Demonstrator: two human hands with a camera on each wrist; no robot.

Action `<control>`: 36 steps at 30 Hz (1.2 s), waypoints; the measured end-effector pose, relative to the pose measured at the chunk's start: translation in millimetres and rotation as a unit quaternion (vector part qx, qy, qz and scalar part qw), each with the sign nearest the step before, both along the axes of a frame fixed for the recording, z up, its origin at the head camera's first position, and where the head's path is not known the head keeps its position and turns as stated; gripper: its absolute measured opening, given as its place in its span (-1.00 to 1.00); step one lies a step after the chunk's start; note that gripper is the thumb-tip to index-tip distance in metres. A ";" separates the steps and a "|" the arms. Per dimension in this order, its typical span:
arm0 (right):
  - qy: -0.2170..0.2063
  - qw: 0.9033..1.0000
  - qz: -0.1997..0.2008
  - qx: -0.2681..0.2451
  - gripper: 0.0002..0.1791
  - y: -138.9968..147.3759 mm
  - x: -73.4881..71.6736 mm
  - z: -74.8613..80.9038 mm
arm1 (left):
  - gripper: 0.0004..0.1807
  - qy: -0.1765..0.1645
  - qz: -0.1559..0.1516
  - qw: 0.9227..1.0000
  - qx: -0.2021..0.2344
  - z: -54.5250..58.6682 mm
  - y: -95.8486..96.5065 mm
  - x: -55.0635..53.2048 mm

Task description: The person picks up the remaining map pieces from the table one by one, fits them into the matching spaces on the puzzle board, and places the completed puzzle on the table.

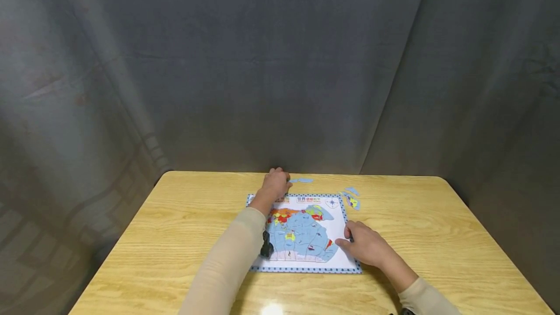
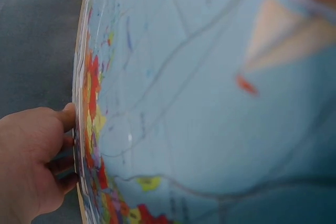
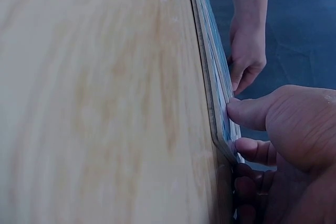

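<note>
A world map jigsaw puzzle (image 1: pixel 302 235) lies on the table in a white board with a blue dotted border. Its blue sea pieces fill the lower middle; bare white shows at the right. My left hand (image 1: pixel 275 183) reaches over the board to its far edge, beside blue loose pieces (image 1: pixel 305 180). In the left wrist view the left hand (image 2: pixel 37 156) has its fingertips partly hidden behind the board, so any held piece cannot be made out. At the board's right edge rests my right hand (image 1: pixel 367 244), thumb and index finger apart. Its thumb (image 3: pixel 252 113) touches the board in the right wrist view.
More loose puzzle pieces (image 1: pixel 351 200) lie by the board's upper right corner. A wooden table (image 1: pixel 437 237) surrounds the board, and a grey curtain (image 1: pixel 280 86) hangs behind it. A black wrist device (image 1: pixel 266 246) sits under the left forearm, above the map.
</note>
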State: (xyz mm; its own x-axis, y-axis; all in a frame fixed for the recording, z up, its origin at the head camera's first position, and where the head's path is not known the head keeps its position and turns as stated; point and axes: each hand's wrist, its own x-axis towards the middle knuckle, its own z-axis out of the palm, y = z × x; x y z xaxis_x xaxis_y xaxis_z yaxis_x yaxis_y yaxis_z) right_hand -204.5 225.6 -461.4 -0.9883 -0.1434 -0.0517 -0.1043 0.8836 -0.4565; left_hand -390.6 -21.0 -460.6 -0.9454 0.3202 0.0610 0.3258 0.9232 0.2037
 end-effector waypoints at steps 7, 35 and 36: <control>-0.004 1.000 -0.002 0.002 -0.67 -1.2 -0.8 -0.1 | -0.71 0.001 0.008 1.000 0.010 -2.0 -0.4 -1.9; -0.004 1.000 0.007 0.012 -0.66 1.2 -5.8 0.4 | -0.83 -0.014 -0.039 0.996 0.079 3.9 -29.1 13.2; -0.005 1.000 0.006 0.012 -0.66 1.3 -5.7 0.3 | -0.81 -0.018 -0.046 0.995 0.084 3.9 -30.0 14.6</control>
State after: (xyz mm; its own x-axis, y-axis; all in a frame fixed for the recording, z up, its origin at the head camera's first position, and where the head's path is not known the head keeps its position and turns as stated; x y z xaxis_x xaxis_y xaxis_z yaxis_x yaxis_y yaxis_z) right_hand -210.2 226.8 -461.1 -0.9858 -0.1547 -0.0659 -0.1109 0.8928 -0.4366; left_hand -376.0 -51.0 -456.7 -0.9148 0.3944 0.0874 0.3977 0.8414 0.3658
